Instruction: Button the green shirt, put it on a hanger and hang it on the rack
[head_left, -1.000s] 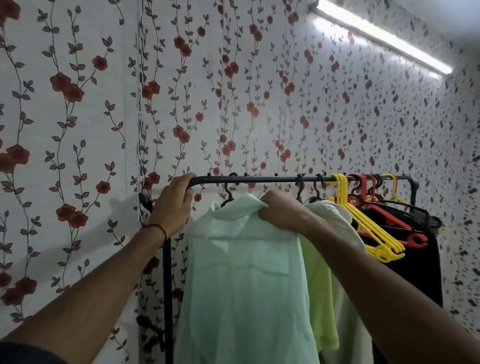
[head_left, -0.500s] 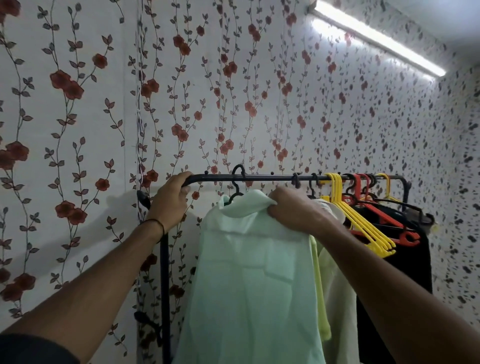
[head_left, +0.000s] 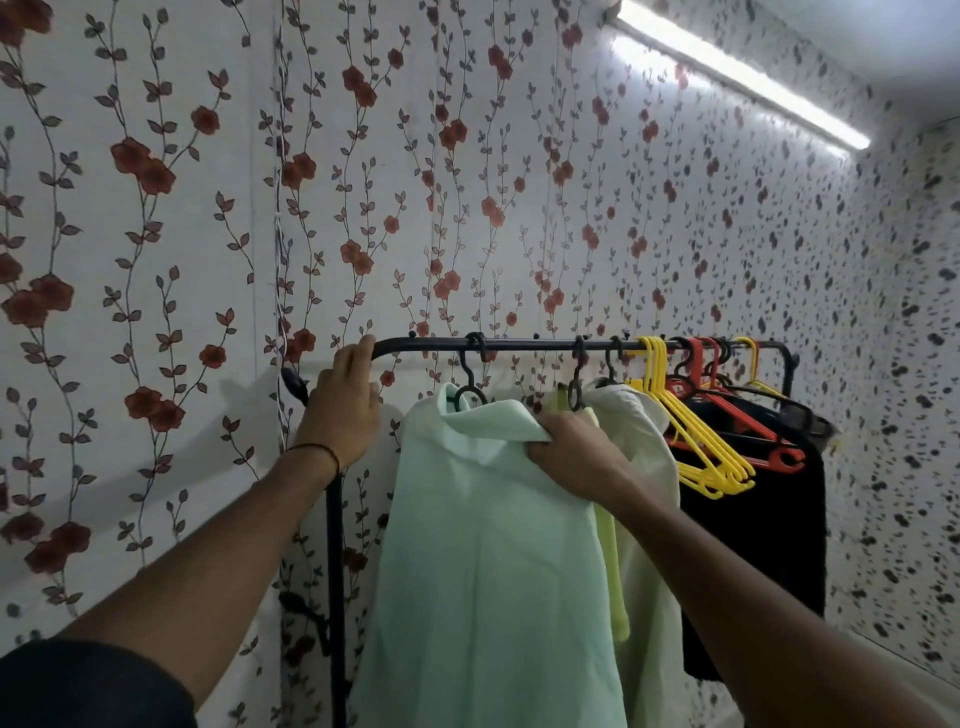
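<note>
Right hand (head_left: 576, 452) pinched a bunch of cloth at the collar and shoulder of the green shirt (head_left: 483, 571), fingers curled into the fabric. Shirt was on a black hanger (head_left: 470, 387), whose hook sat over the rail of the rack (head_left: 535, 344). It hung straight down near the rail's left end, back of the shirt toward the camera; buttons not visible.

Left hand (head_left: 345, 410) gripped the rack's curved left corner, fingertips wrapped over the bar, with a dark thread band (head_left: 322, 451) on the wrist.

Just right of the green shirt, partly behind the right hand, hung a yellow-green garment (head_left: 615, 582) and a pale cream one (head_left: 652, 519), both on black hooks. Further right along the rail were a bundle of yellow hangers (head_left: 696, 447), red hangers (head_left: 763, 441) and a black garment (head_left: 763, 571). Behind was floral wallpaper (head_left: 156, 234), with a lit tube light (head_left: 737, 73) at upper right.
</note>
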